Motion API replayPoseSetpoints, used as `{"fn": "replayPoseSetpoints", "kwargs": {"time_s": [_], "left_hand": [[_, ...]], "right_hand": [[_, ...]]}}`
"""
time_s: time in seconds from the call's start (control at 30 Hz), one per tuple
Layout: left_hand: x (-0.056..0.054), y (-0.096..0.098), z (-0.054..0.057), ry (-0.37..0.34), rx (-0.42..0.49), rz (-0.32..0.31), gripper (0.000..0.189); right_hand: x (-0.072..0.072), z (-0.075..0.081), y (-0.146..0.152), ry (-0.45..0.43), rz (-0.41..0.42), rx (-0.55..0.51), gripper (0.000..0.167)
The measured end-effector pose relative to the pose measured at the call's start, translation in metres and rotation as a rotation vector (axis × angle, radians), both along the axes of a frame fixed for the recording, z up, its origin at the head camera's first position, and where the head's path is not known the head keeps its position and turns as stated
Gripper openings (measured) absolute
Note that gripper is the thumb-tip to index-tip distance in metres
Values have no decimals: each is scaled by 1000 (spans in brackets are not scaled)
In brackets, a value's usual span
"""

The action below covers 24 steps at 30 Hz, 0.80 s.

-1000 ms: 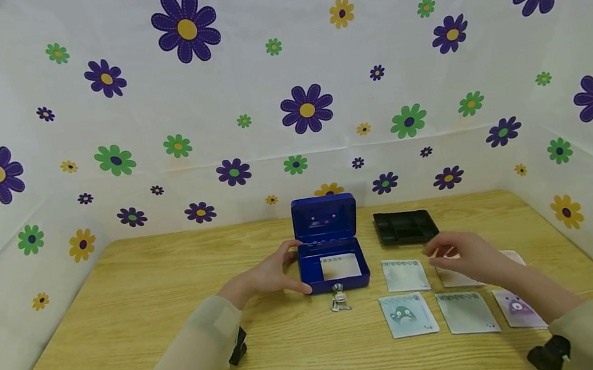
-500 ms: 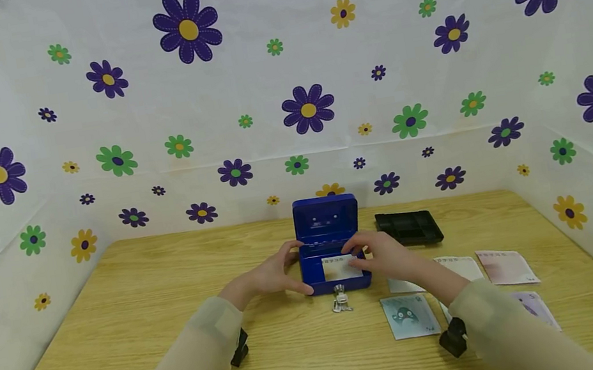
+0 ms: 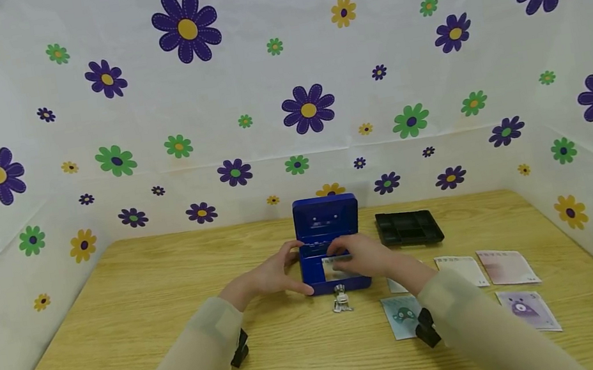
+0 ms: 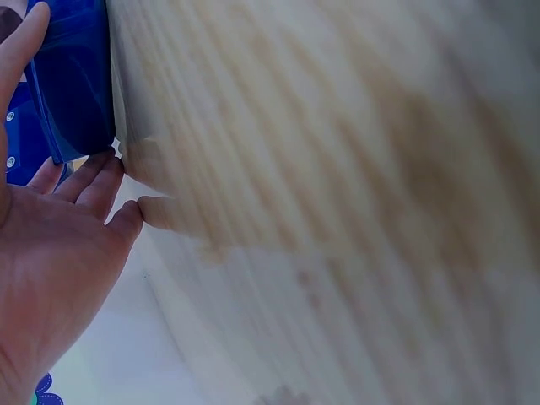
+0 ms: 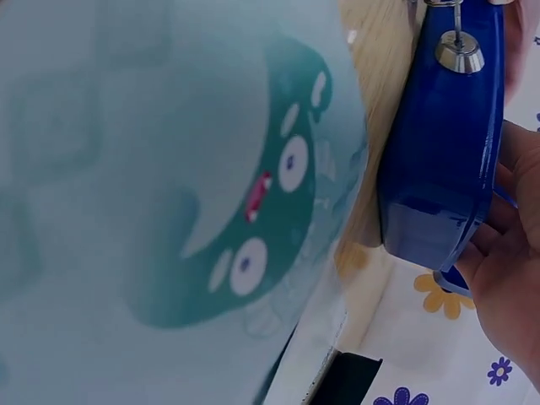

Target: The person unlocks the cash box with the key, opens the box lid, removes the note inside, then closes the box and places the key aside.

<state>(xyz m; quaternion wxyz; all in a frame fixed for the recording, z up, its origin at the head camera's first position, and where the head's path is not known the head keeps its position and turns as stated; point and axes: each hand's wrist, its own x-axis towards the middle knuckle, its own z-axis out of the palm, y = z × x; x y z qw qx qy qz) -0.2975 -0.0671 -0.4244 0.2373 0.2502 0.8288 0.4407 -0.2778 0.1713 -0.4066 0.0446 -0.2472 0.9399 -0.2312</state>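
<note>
An open blue cash box [image 3: 341, 284] stands on the table, its lid raised and a key ring with keys [image 3: 341, 301] hanging from its front lock. My left hand [image 3: 272, 274] holds the box at its left side, thumb at the front corner and fingers at the back one. My right hand [image 3: 367, 256] reaches into the box over a white printed paper note [image 3: 331, 267]. In the right wrist view its fingers go behind the box's front wall [image 5: 443, 143], so their hold on the note is hidden. The left wrist view shows fingertips [image 4: 105, 173] touching the box.
A black compartment tray [image 3: 409, 228] lies behind to the right. Printed notes lie at the right: a teal one [image 3: 401, 317], a beige one [image 3: 464, 270], a pink one [image 3: 507, 268] and a purple one [image 3: 530, 309]. A flowered cloth [image 3: 235, 91] encloses the table.
My right hand has moved left from above the laid-out notes and down into the cash box. The left hand has stayed at the box's left side.
</note>
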Motion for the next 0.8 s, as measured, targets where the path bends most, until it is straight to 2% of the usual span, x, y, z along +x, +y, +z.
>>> {"fn": "replayPoseSetpoints", "kwargs": {"time_s": [0.37, 0.8], "left_hand": [[-1, 1, -1, 5, 11, 4, 89], [0, 0, -2, -7, 22, 7, 89]], "right_hand": [[-3, -2, -5, 11, -24, 134, 23], [-3, -5, -7, -1, -38, 92, 22]]}}
